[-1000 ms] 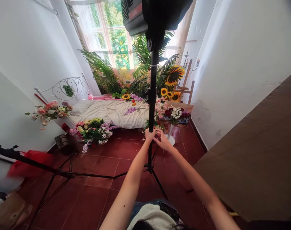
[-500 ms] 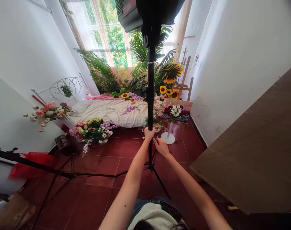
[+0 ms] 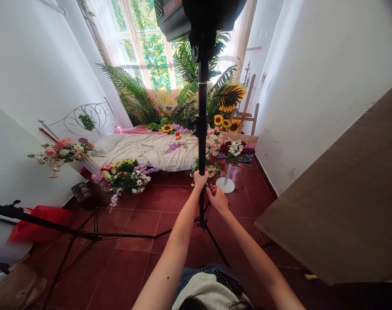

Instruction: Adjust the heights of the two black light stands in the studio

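A black light stand (image 3: 202, 146) rises upright in front of me, with a large black lamp head (image 3: 200, 19) on top, cut off by the upper edge. My left hand (image 3: 200, 179) is wrapped round the lower part of its pole. Just below and to the right, my right hand (image 3: 218, 199) has its fingertips closed at a small knob on the pole; the knob is mostly hidden by the fingers. The stand's tripod legs (image 3: 212, 239) spread on the red tiled floor.
Past the stand are a bed with a cream blanket (image 3: 150, 150), flower bunches (image 3: 123, 176) and a white pedestal (image 3: 226, 185). Another black stand (image 3: 70, 230) reaches in from the left. A large brown board (image 3: 338, 206) leans in on the right, beside the white wall (image 3: 302, 99).
The view has shifted very slightly. My left hand keeps its grip on the pole, while the right hand's fingers have turned a little at the knob.
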The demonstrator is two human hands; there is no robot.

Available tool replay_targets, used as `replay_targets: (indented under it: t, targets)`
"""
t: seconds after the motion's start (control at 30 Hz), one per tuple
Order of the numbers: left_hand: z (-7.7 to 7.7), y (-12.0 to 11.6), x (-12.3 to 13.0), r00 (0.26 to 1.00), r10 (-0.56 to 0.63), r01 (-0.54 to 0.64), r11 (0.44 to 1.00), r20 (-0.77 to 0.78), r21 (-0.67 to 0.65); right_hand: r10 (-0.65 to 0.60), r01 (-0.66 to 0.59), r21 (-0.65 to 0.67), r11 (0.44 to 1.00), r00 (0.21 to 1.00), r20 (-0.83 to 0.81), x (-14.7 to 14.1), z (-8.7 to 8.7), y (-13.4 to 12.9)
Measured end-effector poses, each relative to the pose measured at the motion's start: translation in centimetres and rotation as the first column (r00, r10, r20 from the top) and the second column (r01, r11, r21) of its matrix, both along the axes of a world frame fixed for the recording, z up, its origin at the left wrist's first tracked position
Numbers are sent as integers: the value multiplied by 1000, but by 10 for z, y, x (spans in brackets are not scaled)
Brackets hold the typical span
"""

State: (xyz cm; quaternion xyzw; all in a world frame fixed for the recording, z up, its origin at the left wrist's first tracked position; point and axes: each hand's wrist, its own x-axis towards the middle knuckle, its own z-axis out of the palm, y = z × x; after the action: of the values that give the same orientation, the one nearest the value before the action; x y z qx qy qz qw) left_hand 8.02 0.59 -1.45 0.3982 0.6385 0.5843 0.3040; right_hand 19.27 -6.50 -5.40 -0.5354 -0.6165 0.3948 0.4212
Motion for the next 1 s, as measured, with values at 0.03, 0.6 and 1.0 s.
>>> replay_targets:
  t: [0.03, 0.6, 1.0]
  targets:
    - [-2, 1, 0, 1000, 0, 0, 1000, 1, 2, -59, 33, 169, 985, 987, 151, 2, 3, -1]
    - [-23, 16, -2, 998, 0, 5, 997, -68, 78, -192, -10, 350, 937, 821, 538, -3, 9, 6]
    - [-24, 17, 0, 998, -3, 6, 998, -66, 56, -111, -370, -561, 740, 756, -645, -24, -1, 15]
